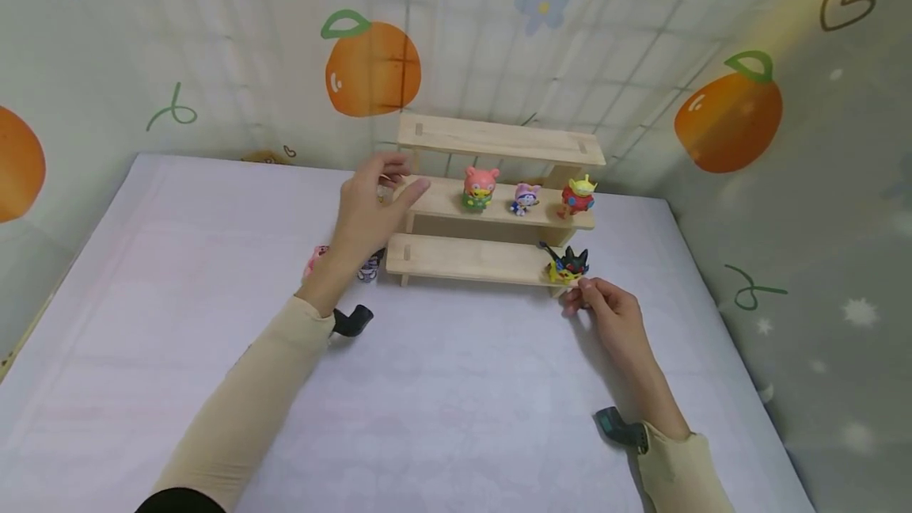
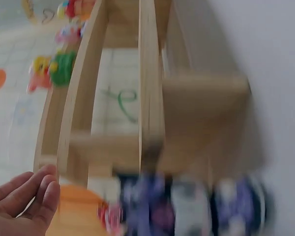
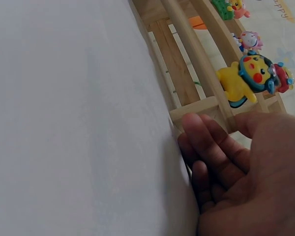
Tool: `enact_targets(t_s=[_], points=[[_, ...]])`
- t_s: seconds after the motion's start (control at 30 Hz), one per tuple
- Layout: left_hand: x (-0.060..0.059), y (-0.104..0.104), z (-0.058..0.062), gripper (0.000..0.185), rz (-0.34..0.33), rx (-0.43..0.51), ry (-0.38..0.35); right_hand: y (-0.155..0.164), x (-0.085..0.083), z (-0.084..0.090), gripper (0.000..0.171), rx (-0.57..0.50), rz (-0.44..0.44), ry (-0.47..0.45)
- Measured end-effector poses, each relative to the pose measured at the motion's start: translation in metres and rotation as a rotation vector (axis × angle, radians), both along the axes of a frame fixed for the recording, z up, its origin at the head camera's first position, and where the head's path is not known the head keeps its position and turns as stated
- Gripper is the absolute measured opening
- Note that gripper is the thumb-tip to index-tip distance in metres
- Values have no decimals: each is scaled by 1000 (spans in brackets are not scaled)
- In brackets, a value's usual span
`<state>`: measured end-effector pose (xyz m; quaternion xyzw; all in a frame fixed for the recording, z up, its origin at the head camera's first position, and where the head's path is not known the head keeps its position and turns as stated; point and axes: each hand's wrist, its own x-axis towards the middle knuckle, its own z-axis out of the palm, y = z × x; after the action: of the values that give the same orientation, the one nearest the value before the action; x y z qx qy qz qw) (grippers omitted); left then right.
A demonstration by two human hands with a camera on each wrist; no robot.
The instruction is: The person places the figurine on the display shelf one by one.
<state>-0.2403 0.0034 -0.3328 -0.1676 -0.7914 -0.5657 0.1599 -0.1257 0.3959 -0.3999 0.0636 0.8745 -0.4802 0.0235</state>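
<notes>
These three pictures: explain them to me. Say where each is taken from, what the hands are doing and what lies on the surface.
There is no machine here: a person works with two bare hands. The big picture comes from a camera on the head, looking down. The other two come from cameras on each wrist, so they look sideways and close; the left one is blurred.

On a white table stands a wooden shelf with three steps. Three figures stand on the middle step, and a yellow figure on the lowest. More figures lie left of the shelf.

The left hand is open at the shelf's left end. The right hand rests by the lowest step's right end, just below the yellow figure. Neither plainly holds anything.
</notes>
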Motion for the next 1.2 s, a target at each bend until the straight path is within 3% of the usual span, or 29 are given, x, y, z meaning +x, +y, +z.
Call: enact_targets(t_s=[0.27,0.47,0.73,0.83,0.97,1.2], points=[[-5,-56,-3,46,79,-35,47,0,0,-2,52,-20,10,30],[-3,-101,-4,42,199,-87,42,0,0,-4,51,-32,12,40],[1,-159,1,32,367,-36,101,1,0,-2,51,-20,17,32],[4,-168,3,30,395,-17,104,1,-1,-1,51,-13,21,24],[5,-170,1,28,377,-19,86,1,0,1,51,-2,15,15],[9,-164,-18,34,309,-157,5,2,1,1,52,-21,9,2]])
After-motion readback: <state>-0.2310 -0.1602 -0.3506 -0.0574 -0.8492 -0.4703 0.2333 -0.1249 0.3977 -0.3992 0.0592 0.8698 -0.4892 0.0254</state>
